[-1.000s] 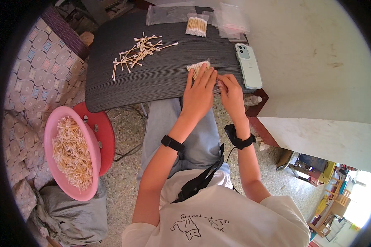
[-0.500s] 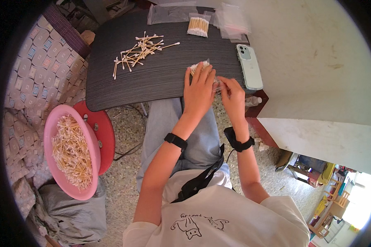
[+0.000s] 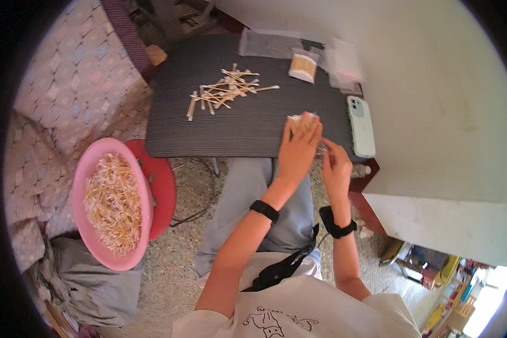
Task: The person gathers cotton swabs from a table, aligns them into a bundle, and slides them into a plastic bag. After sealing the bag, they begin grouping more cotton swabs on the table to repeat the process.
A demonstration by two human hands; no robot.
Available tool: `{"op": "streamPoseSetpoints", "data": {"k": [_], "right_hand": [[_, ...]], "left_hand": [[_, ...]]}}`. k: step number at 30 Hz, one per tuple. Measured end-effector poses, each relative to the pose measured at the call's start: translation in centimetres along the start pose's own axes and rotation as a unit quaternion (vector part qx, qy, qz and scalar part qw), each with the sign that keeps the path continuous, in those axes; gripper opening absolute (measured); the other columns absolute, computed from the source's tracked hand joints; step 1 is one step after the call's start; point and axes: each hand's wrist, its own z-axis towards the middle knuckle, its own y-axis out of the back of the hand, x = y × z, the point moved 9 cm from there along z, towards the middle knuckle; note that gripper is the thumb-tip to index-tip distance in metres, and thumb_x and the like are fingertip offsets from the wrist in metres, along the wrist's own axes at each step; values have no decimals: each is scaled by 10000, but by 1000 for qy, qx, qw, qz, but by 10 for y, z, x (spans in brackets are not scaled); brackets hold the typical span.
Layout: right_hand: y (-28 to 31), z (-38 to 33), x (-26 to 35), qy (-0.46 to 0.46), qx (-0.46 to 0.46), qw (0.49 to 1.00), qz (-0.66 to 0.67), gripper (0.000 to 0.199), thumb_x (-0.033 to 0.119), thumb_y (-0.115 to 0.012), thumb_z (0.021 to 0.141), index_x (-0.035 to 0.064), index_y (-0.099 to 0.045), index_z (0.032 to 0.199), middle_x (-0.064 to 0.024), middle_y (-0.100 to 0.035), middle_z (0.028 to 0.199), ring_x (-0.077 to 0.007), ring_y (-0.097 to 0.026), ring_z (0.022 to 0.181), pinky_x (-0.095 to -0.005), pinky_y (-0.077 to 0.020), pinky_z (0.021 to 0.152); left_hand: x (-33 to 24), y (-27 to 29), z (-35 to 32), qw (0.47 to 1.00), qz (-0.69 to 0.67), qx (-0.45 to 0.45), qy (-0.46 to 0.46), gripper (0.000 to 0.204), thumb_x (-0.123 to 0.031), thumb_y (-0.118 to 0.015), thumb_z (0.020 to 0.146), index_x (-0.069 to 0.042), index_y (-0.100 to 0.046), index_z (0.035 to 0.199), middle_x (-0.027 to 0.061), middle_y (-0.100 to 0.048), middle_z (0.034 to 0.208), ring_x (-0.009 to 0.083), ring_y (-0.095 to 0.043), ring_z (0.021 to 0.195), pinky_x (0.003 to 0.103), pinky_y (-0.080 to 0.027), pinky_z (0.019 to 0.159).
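Observation:
My left hand [image 3: 298,151] lies flat, fingers stretched out, over a small clear plastic bag of cotton swabs [image 3: 294,122] near the table's front right edge. Much of that bag is hidden under the hand. Close beside it, my right hand [image 3: 337,164] pinches the bag's clear plastic edge between thumb and fingers. A loose pile of cotton swabs [image 3: 229,90] with thin wooden sticks and white tips lies to the left on the dark table [image 3: 231,132]. Farther back sits another filled bag of swabs [image 3: 303,66].
Flat clear bags [image 3: 270,44] and a stack of plastic bags [image 3: 343,61] lie at the back. A pale green phone [image 3: 361,128] rests by the right wall. At left, a pink basin [image 3: 80,211] full of swabs stands on a red stool [image 3: 162,197].
The whole view has shifted, so the table and things sit lower and farther right. Both hands keep nearly the same pose at the bag.

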Motion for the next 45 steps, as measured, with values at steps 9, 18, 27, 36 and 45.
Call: {"op": "streamPoseSetpoints", "data": {"k": [9,18,27,36,45], "right_hand": [[-9,-10,-26,-144,-7,960,238,224,22,-567,949,-43,-598,1161,-78,-607,908,-59,-551,620,-221,-442,503],[8,17,-43,-145,-113,948,260,229,21,-547,955,-92,-591,1149,-74,-590,869,-145,-635,680,-255,-533,618],[22,9,-45,-97,-96,978,158,442,-88,-477,896,18,-459,1325,-135,-493,1227,-200,-549,1061,-318,-477,893],[40,0,3,-11,-93,995,37,446,-75,-511,866,26,-479,1300,-138,-521,1253,-258,-532,1110,-359,-449,899],[-35,8,87,144,44,988,-16,476,-20,-596,831,23,-494,1294,-196,-487,1271,-371,-467,1179,-440,-371,1011]], "left_hand": [[-3,24,-7,974,-220,51,-32,796,-174,-673,807,6,-281,1476,156,-240,1563,343,-176,1462,527,-170,1168],[82,72,-2,983,-152,-59,85,538,-134,-642,844,43,-473,1323,198,-430,1422,400,-311,1387,539,-265,1128],[166,70,0,985,25,-64,158,525,-141,-597,877,20,-454,1356,204,-404,1441,373,-308,1390,523,-256,1137],[151,59,-6,998,28,53,30,432,-119,-505,950,5,-470,1362,118,-447,1451,250,-360,1384,450,-276,1147],[112,69,-24,988,-98,102,-55,457,-76,-514,942,-16,-444,1390,130,-446,1448,278,-435,1328,413,-316,1130]]}}
